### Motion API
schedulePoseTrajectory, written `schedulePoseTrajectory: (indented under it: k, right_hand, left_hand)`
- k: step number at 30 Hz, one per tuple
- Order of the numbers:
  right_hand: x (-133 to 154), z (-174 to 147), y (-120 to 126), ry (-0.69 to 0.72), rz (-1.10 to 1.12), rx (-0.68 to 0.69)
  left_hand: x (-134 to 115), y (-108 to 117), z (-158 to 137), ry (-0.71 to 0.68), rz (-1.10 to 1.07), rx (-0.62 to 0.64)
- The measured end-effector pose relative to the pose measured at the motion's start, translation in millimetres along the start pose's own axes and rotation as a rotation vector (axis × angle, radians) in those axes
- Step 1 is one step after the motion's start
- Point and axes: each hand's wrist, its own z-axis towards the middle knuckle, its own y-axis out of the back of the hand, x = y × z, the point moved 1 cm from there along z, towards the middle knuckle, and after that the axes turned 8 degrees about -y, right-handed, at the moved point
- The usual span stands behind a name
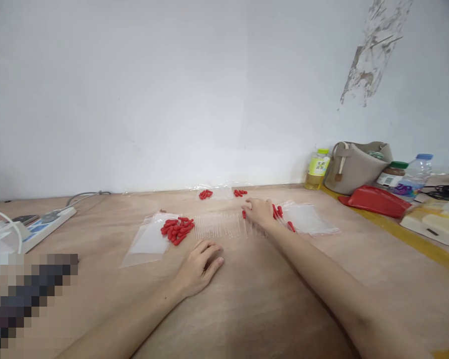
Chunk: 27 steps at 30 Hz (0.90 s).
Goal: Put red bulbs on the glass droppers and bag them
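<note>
Two bare hands are stretched over a wooden table (pixel 247 299), one on either side of its middle. The left hand (pixel 199 269) is laid low on the near side, its fingers (pixel 208 244) loosely curled and the thumb parted from them by a visible gap; nothing is seen to be gripped by it. The right hand (pixel 261 213) is extended farther forward, over the right end of a row of thin clear tubes (pixel 217 225). Its fingers are partly bent, with the tips brought close to a tube with a red top (pixel 244 215); whether that tube is pinched or merely neighboured cannot be told.

The clear tubes are laid side by side, their lengths pointed toward the wall. Just left of the row, a pile of red bulbs (pixel 177 230) is heaped partly on a left plastic bag (pixel 147 242). Beyond the right hand, more red-topped tubes (pixel 291 227) are gathered beside a right plastic bag (pixel 314 218). Near the wall, two small red clusters are set apart, the left one (pixel 205 194) and the right one (pixel 240 193).
</note>
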Motion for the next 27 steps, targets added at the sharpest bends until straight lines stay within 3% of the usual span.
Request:
schedulePoseTrajectory:
  k: [3,8,10,13,17,27]
  right_hand:
    - [-25,-8,23,0.018,0.028,-0.080]
    - [-91,-17,44,-0.260,-0.057,-0.014]
    - [-113,-19,43,-0.339,-0.050,0.074]
    - [-133,-20,36,-0.423,-0.003,0.158]
    - [-134,-21,29,-0.464,0.011,0.217]
    - [-113,-26,38,-0.475,-0.072,0.305]
  left_hand:
    - [-1,-3,3,-0.001,0.037,-0.023]
    - [-6,-20,42,0.043,0.176,-0.051]
    - [-7,-31,71,0.130,0.240,-0.030]
    - [-4,-48,112,0.367,0.303,0.032]
    - [6,-67,144,0.511,0.318,0.074]
    - [12,-83,162,0.686,0.309,0.202]
